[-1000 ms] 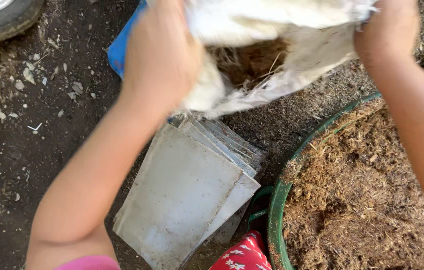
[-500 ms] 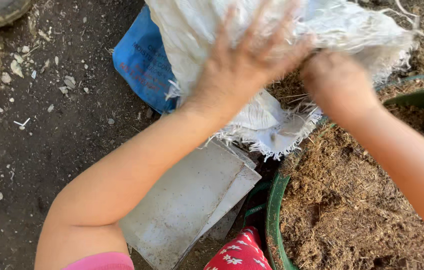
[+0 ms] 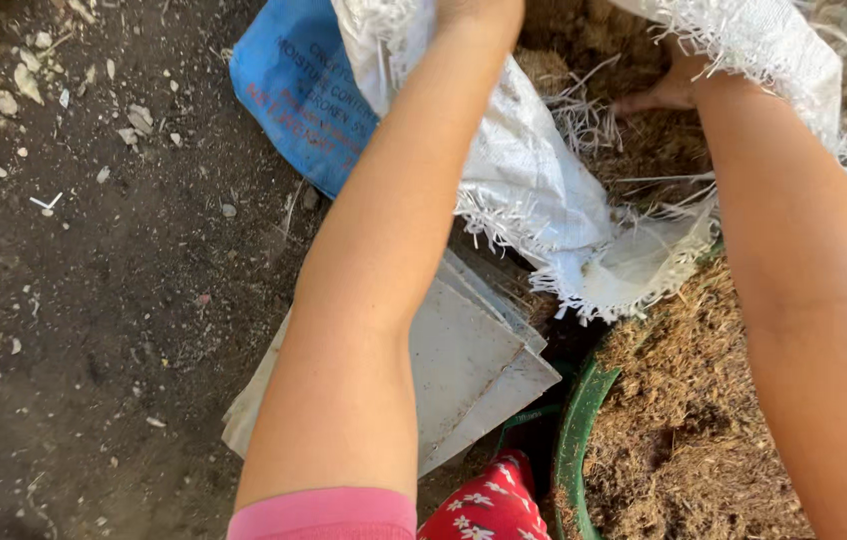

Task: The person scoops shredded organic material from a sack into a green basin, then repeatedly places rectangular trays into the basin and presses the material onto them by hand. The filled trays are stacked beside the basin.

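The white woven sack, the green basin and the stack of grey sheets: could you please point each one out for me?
white woven sack (image 3: pixel 543 200), head view, on its frayed lower flap.
green basin (image 3: pixel 573 440), head view, on its left rim.
stack of grey sheets (image 3: pixel 463 360), head view, on the flat top sheet.

At the top of the frame the left hand (image 3: pixel 478 10) is cut off by the edge; the right hand's (image 3: pixel 665 92) fingers vanish inside the frayed white woven sack (image 3: pixel 533 180). The round green basin (image 3: pixel 575 440) runs off the lower right.
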The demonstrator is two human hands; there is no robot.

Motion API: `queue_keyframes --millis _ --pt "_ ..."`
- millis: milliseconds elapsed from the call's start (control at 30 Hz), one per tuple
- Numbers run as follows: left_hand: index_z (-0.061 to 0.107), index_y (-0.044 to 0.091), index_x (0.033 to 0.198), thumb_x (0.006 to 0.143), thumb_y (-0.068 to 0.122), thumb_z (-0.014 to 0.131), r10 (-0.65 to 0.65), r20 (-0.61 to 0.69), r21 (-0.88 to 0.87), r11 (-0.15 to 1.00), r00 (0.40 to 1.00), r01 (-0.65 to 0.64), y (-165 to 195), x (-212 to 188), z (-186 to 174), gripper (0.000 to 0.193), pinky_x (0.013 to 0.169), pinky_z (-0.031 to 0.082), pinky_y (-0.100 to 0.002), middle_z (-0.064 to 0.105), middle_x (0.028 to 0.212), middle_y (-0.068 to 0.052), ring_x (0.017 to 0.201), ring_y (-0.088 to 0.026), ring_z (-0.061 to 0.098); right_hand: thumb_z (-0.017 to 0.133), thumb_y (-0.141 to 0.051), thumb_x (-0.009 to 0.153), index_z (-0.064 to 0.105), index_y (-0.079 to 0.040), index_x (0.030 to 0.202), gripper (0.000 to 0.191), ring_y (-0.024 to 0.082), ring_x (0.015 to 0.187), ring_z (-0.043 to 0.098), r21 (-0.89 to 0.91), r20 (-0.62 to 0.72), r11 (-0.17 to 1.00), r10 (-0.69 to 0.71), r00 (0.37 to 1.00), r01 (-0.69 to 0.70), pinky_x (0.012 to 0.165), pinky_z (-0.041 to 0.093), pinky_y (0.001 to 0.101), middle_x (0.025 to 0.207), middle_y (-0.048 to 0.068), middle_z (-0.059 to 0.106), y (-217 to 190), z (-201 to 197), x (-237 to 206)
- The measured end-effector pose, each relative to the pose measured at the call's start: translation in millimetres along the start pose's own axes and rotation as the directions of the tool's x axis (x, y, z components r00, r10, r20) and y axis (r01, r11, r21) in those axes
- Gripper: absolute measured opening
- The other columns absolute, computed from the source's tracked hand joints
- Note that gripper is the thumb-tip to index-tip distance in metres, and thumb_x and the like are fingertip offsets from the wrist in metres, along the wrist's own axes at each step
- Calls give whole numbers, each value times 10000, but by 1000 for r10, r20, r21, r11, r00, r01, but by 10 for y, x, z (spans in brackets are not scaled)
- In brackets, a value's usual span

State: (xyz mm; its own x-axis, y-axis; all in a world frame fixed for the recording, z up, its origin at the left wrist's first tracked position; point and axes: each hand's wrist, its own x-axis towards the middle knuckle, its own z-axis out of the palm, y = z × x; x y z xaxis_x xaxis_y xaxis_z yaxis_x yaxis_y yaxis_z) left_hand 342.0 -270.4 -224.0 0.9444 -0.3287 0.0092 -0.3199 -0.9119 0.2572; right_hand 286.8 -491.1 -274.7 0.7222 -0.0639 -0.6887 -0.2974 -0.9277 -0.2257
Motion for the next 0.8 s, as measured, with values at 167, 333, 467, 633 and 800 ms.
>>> queue_keyframes --millis 167,333,467,633,800 --pt "760 76 979 871 158 604 250 -28 -256 934 968 -249 595 -95 373 207 813 568 -486 749 941 -198 899 -376 733 896 -708 588 223 -357 1642 1299 594 1554 136 -478 -7 876 -79 997 66 1145 334 721 1729 153 167 -65 214 -44" --pt "793 173 1077 632 168 603 297 -144 124 952 944 -281 572 -121 529 483 739 562 -603 774 1003 -127 893 -376 731 991 -463 544 153 -309 1652 1398 630 1325 424 -351 -32 932 -105 994 87 1023 488 641 1661 326 89 -111 313 -156" --pt "785 168 1098 693 207 615 -66 655 299 937 752 -179 147 -226 557 441 779 557 -576 763 1050 -122 929 -361 722 914 -347 701 262 -306 1666 1165 585 1328 493 -279 -54 959 -58 997 41 1022 531 605 1702 280 132 -107 335 -155" --pt "775 162 1124 769 256 631 -82 823 289 912 562 -291 -54 -472 631 394 828 550 -543 749 1109 -115 973 -342 712 857 -506 809 353 -96 1622 1040 471 1423 518 115 -29 993 -21 999 25 1178 435 544 1590 298 459 100 80 183" --pt "766 156 1150 845 304 646 -101 895 264 905 434 -334 -107 -569 567 359 877 544 -509 736 1168 -109 1017 -323 701 779 -593 896 496 -44 1506 867 439 1349 530 234 -1 971 -37 999 36 1093 442 563 1488 270 528 15 -15 388"
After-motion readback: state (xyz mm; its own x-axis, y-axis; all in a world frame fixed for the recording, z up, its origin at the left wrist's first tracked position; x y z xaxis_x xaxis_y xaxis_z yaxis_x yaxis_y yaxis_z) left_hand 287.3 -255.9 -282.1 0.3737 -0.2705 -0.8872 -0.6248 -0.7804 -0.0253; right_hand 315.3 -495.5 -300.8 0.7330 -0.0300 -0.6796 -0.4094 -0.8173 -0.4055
